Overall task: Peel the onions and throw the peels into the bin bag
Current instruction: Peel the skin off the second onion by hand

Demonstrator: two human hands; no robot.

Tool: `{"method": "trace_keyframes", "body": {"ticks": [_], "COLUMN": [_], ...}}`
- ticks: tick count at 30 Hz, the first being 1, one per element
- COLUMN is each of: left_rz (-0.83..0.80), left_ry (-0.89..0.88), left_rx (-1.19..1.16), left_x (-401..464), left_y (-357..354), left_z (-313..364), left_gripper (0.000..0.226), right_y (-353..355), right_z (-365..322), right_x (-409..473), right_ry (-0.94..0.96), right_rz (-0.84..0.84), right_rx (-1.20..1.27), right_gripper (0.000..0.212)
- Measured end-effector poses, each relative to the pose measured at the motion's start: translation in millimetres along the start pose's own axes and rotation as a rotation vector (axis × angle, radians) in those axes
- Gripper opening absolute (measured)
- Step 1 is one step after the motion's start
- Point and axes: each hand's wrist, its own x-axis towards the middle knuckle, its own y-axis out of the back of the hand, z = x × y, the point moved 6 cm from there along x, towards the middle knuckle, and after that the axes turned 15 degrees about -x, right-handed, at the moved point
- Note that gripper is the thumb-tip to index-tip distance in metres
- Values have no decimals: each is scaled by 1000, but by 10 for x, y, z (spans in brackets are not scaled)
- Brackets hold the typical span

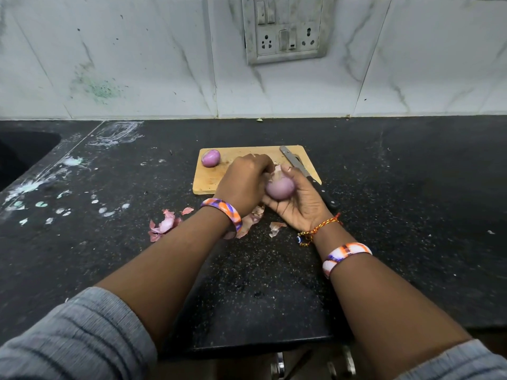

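My right hand (299, 204) cups a purple onion (279, 187) just in front of the wooden cutting board (211, 179). My left hand (244, 182) pinches a flap of pale peel (277, 171) at the onion's top. A second, peeled onion (210, 157) lies on the board's far left corner. Loose pink peels (164, 224) are scattered on the black counter (411, 215) near my left wrist, and more peels (276, 227) lie under my hands. No bin bag is in view.
A knife (299, 165) lies along the board's right side, its black handle (325, 194) partly behind my right hand. A dark sink (22, 154) sits at the far left. White smears mark the counter at left. A tiled wall with a socket panel (285, 28) stands behind.
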Motion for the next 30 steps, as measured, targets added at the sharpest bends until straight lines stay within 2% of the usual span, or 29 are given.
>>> {"method": "trace_keyframes", "body": {"ticks": [4,7,11,13,16,19,23,27,30], "left_rz": [238,359,346,292,163,23,81,167,205], "left_ry": [229,403,542,537,564,561,518,434,382], "left_rx": [-323,-597,-859,-968,-1003,-1028,-975,-1006,-978], "left_x": [-88,-169,-233,-232,-235,-264,-313,-310,-295], "left_y": [101,75,64,57,-35,-189,-194,-143,-112], "left_z": [-315,-523,-590,-549,-543,-542,-588,-602,-612], "left_gripper": [21,29,26,21,17,35,39,40,47], "right_y": [30,61,56,68,84,88,-4,-20,-42], "right_z": [23,6,-2,-25,-32,-23,-42,-25,-13], "right_x": [22,40,30,15,-17,-20,-26,-45,-52], "right_ry": [-25,2,86,144,170,194,226,306,308], "right_rz": [50,100,137,142,176,164,135,247,267], "right_rx": [25,-55,-93,-94,-75,-147,-319,-511,-540], "right_gripper": [32,30,28,28,36,31,33,30,34]}}
